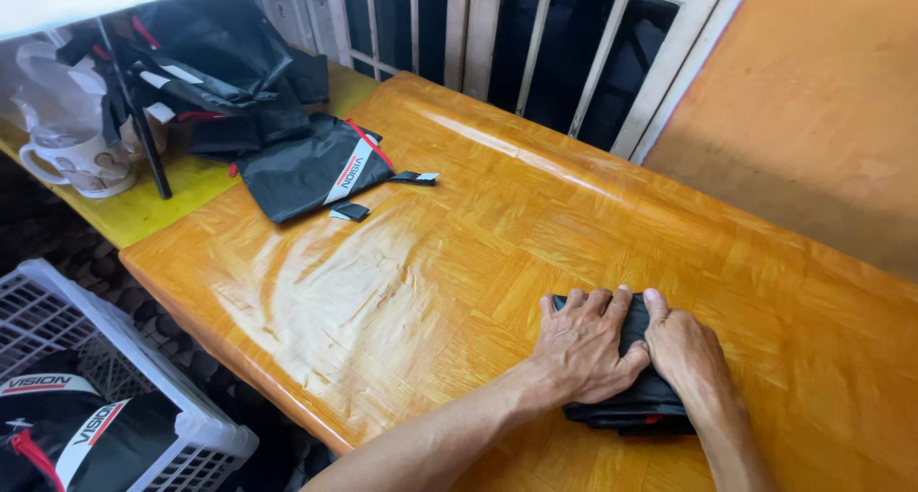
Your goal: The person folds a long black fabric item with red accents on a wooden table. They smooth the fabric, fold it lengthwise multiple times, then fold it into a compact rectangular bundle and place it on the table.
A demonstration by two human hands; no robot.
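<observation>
A small folded black cloth bag (631, 406) is pressed flat on the shiny orange wooden tabletop (402, 282) by the left hand (583, 344) and right hand (687, 353), laid side by side with fingers spread, so its folds are kept down.

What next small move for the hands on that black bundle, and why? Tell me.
Probably keep pressing, then lift it clear: both the left hand and right hand lie flat on the folded black fabric bundle, which looks compact like the folded black piece across the table.
</observation>
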